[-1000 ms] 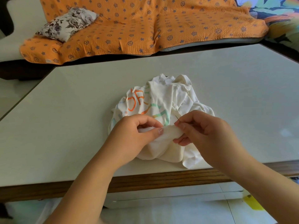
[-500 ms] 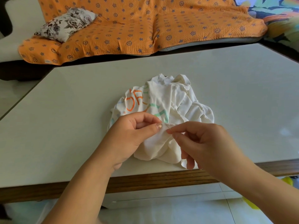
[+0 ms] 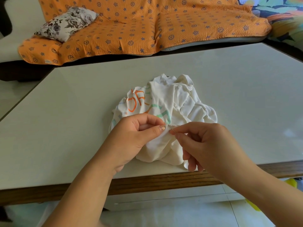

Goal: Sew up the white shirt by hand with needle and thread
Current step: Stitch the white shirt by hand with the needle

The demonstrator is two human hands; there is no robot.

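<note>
White shirt (image 3: 172,99) lies crumpled on the table (image 3: 65,128), near its front edge. Left hand (image 3: 131,138) pinches a fold between thumb and forefinger; right hand (image 3: 209,145), just beside, pinches the needle (image 3: 172,129) at that fold, other fingers curled.

shirt (image 3: 172,102), centre: white, orange and mint-green print | table (image 3: 73,112): pale grey-white top, dark wood edge | sofa cover (image 3: 147,25), top: orange, blue star-and-wheel motifs | cushion (image 3: 67,23), upper left: white, grey-brown roses
</note>
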